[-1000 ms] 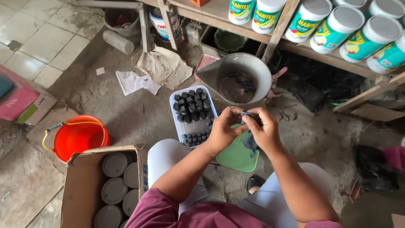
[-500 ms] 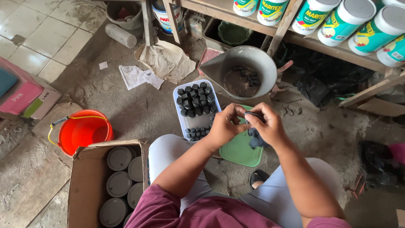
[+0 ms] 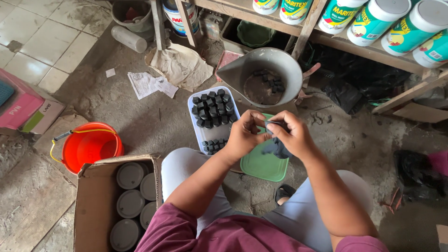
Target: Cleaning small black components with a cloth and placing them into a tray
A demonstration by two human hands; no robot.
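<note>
My left hand and my right hand meet in front of me, both pinching a small dark plastic bag that hangs below my fingers. Under the hands lies a green lid on the floor. Just left of them stands a white tray filled with several black charcoal cubes. Beyond the hands a grey metal scoop pan holds a few more black cubes.
An orange bucket stands at the left. A cardboard box with several grey-lidded tubs sits by my left knee. A wooden shelf with paint cans runs along the top. Crumpled papers lie on the dirty floor.
The view has shifted slightly. My hands stay together on the dark bag, fingers working at its top; nothing else has moved.
</note>
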